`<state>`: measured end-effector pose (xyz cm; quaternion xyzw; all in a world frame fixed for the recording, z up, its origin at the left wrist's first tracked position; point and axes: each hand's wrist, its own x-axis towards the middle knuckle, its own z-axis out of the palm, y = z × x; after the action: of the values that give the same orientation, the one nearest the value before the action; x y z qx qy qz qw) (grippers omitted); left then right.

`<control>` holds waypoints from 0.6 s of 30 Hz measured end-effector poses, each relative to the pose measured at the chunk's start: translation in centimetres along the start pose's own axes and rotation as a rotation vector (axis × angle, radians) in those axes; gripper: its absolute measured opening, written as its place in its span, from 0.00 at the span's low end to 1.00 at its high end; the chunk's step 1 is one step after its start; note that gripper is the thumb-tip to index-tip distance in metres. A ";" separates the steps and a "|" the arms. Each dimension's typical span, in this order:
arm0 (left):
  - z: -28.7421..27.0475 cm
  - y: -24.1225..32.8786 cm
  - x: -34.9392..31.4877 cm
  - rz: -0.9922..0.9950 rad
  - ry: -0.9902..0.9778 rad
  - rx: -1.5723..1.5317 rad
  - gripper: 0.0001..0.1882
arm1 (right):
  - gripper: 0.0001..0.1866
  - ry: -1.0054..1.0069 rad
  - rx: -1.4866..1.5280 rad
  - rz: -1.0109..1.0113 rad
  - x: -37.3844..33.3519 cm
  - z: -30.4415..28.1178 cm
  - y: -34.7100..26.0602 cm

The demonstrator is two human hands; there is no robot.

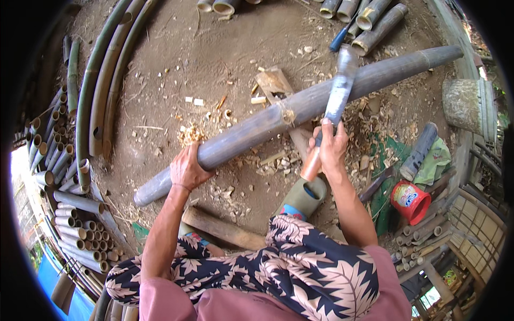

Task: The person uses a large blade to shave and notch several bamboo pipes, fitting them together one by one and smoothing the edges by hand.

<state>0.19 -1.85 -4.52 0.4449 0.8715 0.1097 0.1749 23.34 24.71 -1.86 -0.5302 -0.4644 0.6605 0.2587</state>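
A long dark bamboo pole lies slantwise in front of me, its near end low at the left and its far end up at the right. My left hand is wrapped round the pole near its lower end. In my right hand is a machete with a wide metal blade and an orange-brown handle. The blade points away from me and crosses over the pole, a little right of its node. Whether it touches the pole I cannot tell; its tip is blurred.
A wooden board is partly under the pole, with chips scattered around. Long curved bamboo poles and stacked cut pieces lie at the left. On the right are a red bucket, a grey bucket and a green cloth.
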 end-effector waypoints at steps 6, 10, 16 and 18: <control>0.0 0.0 -1.5 -0.057 -0.091 0.021 0.38 | 0.11 -0.408 -0.231 0.130 -3.1 -1.3 0.3; 0.3 -0.1 -0.6 -0.060 -0.067 0.020 0.38 | 0.09 -0.321 -0.161 0.004 -2.2 -0.8 1.1; 0.0 0.0 -0.2 -0.070 -0.089 0.009 0.39 | 0.10 -0.379 -0.087 0.087 -3.9 -0.3 2.4; 0.0 0.1 0.2 -0.064 -0.072 0.020 0.39 | 0.10 -0.265 -0.031 0.001 -4.5 -0.3 4.2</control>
<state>0.14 -1.65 -4.55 0.4222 0.8794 0.0791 0.2051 25.59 19.24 -3.48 -0.4424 -0.5046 0.7175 0.1865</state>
